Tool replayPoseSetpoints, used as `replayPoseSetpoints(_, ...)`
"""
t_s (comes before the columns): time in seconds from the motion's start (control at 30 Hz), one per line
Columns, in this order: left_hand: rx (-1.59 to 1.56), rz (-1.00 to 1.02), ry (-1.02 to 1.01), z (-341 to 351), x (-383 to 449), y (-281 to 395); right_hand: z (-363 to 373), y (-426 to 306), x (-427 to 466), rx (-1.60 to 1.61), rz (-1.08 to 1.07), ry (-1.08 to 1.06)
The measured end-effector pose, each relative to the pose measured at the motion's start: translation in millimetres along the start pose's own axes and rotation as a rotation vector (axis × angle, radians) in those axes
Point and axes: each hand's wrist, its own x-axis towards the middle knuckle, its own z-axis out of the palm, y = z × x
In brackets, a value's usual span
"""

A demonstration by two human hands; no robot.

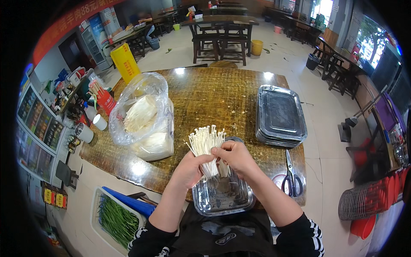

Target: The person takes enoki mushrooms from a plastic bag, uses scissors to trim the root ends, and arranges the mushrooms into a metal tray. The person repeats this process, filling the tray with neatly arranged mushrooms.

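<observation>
Both hands grip a bunch of enoki mushrooms [204, 141] above a clear plastic tray [221, 200] at the table's near edge. My left hand [189, 168] holds the bunch from the left, its thumb across the stems. From the right, my right hand [236, 157] pinches some stems with thumb and fingers. The caps point away from me. Under the right hand more stems are visible, partly hidden. Left of the hands, an open clear plastic bag [117, 123] contains more enoki mushrooms [143, 112], beside and over another wrapped pack [154, 146].
A stack of clear trays [281, 112] stands at the right of the wooden table [205, 93]. Scissors [291, 178] lie near its right edge. A yellow roll [125, 62], a red chopstick holder [105, 102] and a white cup [100, 122] stand left. A crate of green vegetables [117, 221] sits below.
</observation>
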Motion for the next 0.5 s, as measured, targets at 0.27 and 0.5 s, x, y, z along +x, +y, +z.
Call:
replayPoseSetpoints(0.27,0.011,0.056,0.105,-8.8,5.9,-2.2,-5.8,27.4,15.5,0.291,-0.060,-0.018)
replayPoseSetpoints(0.5,0.064,0.014,0.186,-9.4,2.5,8.0,-21.8,26.4,21.4,0.257,-0.009,-0.058)
